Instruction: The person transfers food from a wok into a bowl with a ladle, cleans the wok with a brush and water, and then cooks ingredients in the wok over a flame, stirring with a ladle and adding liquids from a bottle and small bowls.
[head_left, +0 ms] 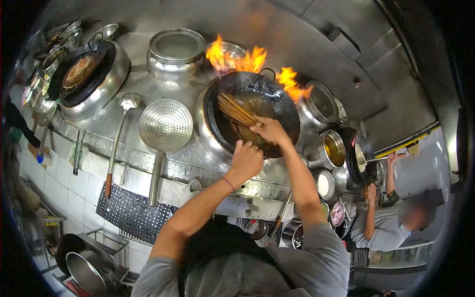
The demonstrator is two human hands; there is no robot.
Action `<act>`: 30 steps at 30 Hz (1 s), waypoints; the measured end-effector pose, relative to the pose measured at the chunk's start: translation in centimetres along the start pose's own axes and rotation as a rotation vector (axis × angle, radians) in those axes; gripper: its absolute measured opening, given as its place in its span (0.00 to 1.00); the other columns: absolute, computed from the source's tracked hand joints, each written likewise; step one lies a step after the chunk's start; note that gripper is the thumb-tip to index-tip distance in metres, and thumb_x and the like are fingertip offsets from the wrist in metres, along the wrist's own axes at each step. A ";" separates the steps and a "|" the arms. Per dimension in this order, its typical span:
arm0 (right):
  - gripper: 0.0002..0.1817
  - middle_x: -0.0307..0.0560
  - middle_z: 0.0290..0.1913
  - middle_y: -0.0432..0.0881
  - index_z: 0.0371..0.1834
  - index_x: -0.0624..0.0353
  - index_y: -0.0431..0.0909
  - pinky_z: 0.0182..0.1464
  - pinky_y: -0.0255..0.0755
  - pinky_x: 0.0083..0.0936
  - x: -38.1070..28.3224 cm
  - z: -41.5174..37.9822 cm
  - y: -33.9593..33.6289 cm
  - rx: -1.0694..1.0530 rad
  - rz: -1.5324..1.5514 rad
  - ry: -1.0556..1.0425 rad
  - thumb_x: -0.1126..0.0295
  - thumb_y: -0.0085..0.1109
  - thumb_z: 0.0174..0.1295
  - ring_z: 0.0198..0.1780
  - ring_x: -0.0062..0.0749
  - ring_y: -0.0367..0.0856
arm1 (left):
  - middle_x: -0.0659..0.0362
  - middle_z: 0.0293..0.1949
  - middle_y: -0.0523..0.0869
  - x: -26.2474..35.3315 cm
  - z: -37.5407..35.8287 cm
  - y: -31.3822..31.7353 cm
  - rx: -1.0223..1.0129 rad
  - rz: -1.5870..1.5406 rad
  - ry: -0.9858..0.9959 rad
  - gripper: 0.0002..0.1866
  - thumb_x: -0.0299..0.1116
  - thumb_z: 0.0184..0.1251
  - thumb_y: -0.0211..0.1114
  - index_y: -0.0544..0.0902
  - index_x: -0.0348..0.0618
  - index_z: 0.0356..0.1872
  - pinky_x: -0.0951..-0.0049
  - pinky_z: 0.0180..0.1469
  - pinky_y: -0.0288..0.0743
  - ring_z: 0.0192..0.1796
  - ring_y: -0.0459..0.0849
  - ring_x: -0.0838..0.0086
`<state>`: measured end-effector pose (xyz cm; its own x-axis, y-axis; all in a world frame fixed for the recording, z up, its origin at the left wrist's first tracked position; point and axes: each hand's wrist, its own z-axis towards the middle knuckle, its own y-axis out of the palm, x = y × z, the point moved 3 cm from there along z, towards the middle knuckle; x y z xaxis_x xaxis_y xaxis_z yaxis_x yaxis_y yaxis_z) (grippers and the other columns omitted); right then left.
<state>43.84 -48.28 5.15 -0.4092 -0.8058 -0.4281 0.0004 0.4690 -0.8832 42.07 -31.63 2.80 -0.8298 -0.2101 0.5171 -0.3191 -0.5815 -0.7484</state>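
Note:
A large black wok [284, 106] sits on the burner in the middle, with flames [250, 58] rising behind its far rim. My right hand [270, 130] is closed around the near end of a bamboo brush [236, 110], whose bristles spread over the inside of the wok. Some brownish liquid shows at the wok's bottom. At the wok's near left edge, my left hand [246, 161] has its fingers curled; whatever it grips there is hidden.
Left of the wok lie a perforated skimmer [166, 124] and a ladle [118, 138]. A second wok [101, 54] stands far left. Oil pot [334, 149] and several bowls are at right. A co-worker [383, 225] tends another wok [350, 153] there.

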 end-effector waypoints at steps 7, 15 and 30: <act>0.35 0.52 0.46 0.84 0.71 0.61 0.64 0.48 0.75 0.28 3.4 -12.5 -1.5 0.598 0.457 0.197 0.55 0.62 0.65 0.42 0.34 0.84 | 0.51 0.30 0.87 -0.1 0.5 1.1 -0.350 0.098 -0.003 0.08 0.35 0.52 0.63 0.85 0.42 0.24 0.55 0.34 0.77 0.35 0.87 0.55; 0.28 0.43 0.48 0.80 0.70 0.62 0.66 0.37 0.75 0.19 4.5 -23.7 -0.4 0.899 0.805 0.255 0.64 0.58 0.69 0.40 0.21 0.77 | 0.51 0.28 0.85 0.0 -2.3 -4.2 -0.030 -0.085 0.111 0.11 0.37 0.56 0.66 0.81 0.40 0.22 0.54 0.31 0.75 0.32 0.86 0.55; 0.23 0.42 0.27 0.77 0.64 0.55 0.69 0.13 0.67 0.22 -0.1 -26.4 1.5 0.918 0.888 0.351 0.55 0.53 0.71 0.18 0.23 0.74 | 0.53 0.21 0.81 -1.4 -0.3 -9.0 0.378 -0.353 0.043 0.18 0.44 0.56 0.69 0.76 0.42 0.19 0.54 0.27 0.71 0.26 0.82 0.53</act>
<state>19.79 -37.93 8.97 -0.1623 -0.1533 -0.9748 0.9451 0.2597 -0.1982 45.99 -25.88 8.71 -0.7221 0.0784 0.6873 -0.4020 -0.8562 -0.3247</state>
